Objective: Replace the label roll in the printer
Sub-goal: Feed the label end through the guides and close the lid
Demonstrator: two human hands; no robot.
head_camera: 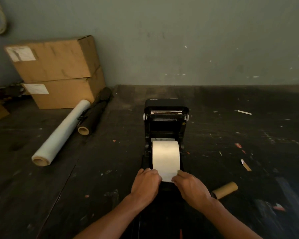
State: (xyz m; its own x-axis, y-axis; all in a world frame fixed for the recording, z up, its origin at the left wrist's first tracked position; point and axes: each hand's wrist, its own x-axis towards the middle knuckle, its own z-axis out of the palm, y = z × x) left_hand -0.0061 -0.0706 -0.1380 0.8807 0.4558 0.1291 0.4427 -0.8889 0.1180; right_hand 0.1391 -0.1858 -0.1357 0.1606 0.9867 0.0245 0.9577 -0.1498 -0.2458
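**Leading edge of the new roll drawn toward the front of the printer**

We had the printer [166, 121] in the middle of the dark bench [93, 178], its lid tipped up and back toward twelve o'clock. The fresh white label roll [166, 156] already sat in the open bay between the side guides, and its free end lay pulled out toward six o'clock, over the front lip of the machine.

Our left hand [145, 182] pinched the left edge of that loose end, and our right hand [191, 186] pinched the right edge; the fingers [177, 178] of both were closed on the paper, holding it flat and taut between them. At four o'clock from the printer, well apart from it, the bare cardboard core [224, 190] lay on the bench; we took it for the spent roll.

So we judged the swap itself done and the threading in hand. The next move called for keeping the strip square to the guides and laid over the front edge, then freeing a hand to bring the lid down without letting the paper skew or slip back.

Off at ten o'clock lay a roll of clear film [62, 133] and stacked cartons [59, 73], not part of the job.
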